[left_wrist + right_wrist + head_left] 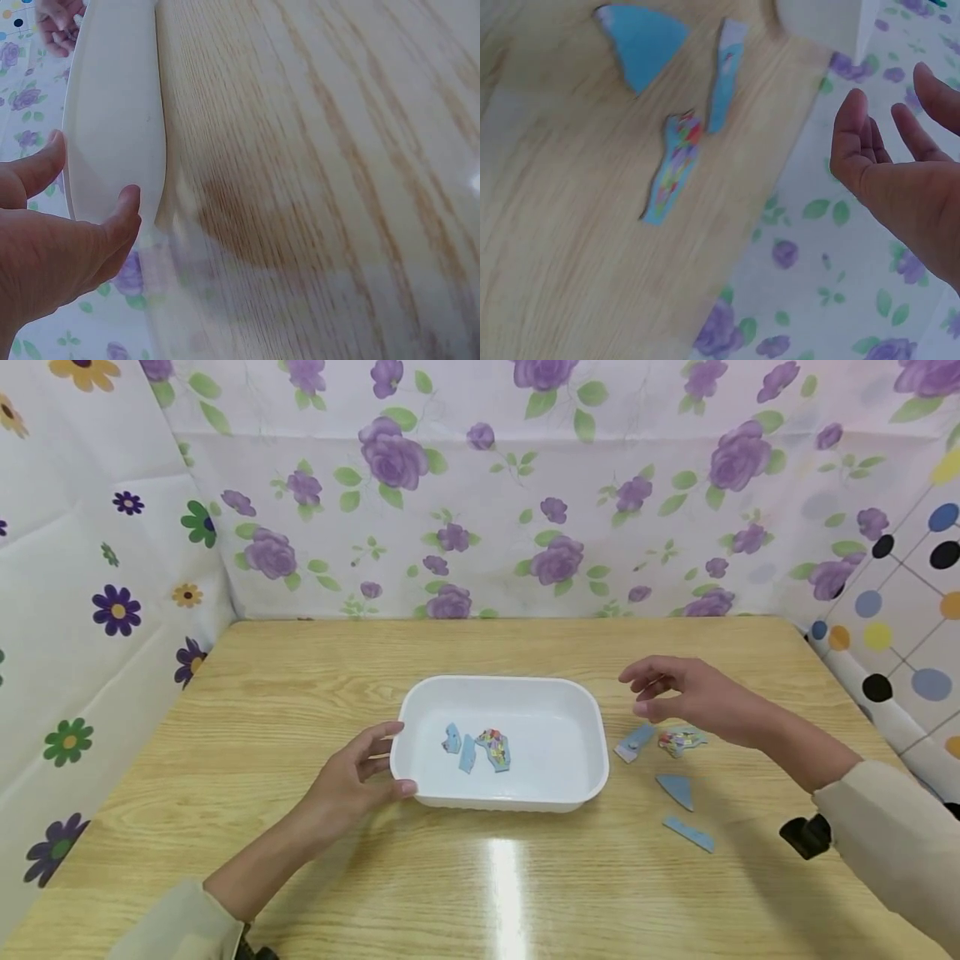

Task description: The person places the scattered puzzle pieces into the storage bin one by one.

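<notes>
A white rectangular plastic basin (555, 752) stands on the table, with three flat light-blue picture pieces inside; the largest piece (498, 752) carries a colourful print. My left hand (362, 777) rests at the basin's left end, thumb by the near corner and fingers along the side. In the left wrist view its fingertips meet the outer wall. To the right of the basin, my right hand (693, 697) hovers with fingers loosely bent and nothing held. Below it lie a narrow blue piece (634, 743) and a colourfully printed piece (681, 741).
Nearer the front on the right are a triangular blue piece (678, 791) and a blue strip (689, 833). The wood-grain table (315, 668) ends at a floral cloth (480, 527) behind, with patterned cloths at both sides.
</notes>
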`<state>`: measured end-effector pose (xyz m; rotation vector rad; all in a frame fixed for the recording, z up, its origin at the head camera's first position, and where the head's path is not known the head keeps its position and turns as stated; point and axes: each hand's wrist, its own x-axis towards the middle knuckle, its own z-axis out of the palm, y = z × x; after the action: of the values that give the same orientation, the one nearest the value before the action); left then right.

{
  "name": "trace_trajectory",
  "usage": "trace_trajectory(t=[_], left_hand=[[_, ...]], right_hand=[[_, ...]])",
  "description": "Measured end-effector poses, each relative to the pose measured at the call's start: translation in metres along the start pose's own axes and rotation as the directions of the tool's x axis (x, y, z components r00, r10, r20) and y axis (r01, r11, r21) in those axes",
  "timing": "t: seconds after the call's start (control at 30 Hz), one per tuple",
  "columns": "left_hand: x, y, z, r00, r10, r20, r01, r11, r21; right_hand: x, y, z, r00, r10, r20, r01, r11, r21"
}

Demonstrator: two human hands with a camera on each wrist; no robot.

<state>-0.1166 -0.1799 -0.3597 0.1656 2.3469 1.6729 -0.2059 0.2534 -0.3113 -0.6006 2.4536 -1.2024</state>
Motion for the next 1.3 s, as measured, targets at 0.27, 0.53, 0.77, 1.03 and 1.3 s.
trace_trajectory(t=[0.27,0.53,0.77,1.03,1.3], left_hand=[[0.001,0.000,0.000,1.000,0.001,0.001,-0.001,1.000,-0.005],[0.001,-0.001,-0.001,1.000,0.004,0.003,-0.004,1.000,-0.016],[0.001,-0.001,-0.001,1.000,-0.002,0.000,0.002,1.000,-0.013],[0.001,-0.002,0.000,1.000,-0.010,-0.003,0.010,1.000,-0.007],[0.001,-0.001,-0.001,1.000,-0.005,-0.003,0.005,1.000,-0.010]], right_hand=[[-0.009,0.030,-0.012,0.999,0.048,-0.005,-0.048,0.999,-0.021],[-0.020,0.055,-0.024,0.992,0.120,0.028,-0.120,0.992,-0.031],[-0.029,0.074,-0.028,0.990,0.133,0.040,-0.132,0.991,-0.024],[-0.035,0.094,-0.032,0.991,0.126,0.031,-0.122,0.985,-0.119],[-0.035,0.109,-0.031,0.994,0.104,0.018,-0.101,0.986,-0.134]])
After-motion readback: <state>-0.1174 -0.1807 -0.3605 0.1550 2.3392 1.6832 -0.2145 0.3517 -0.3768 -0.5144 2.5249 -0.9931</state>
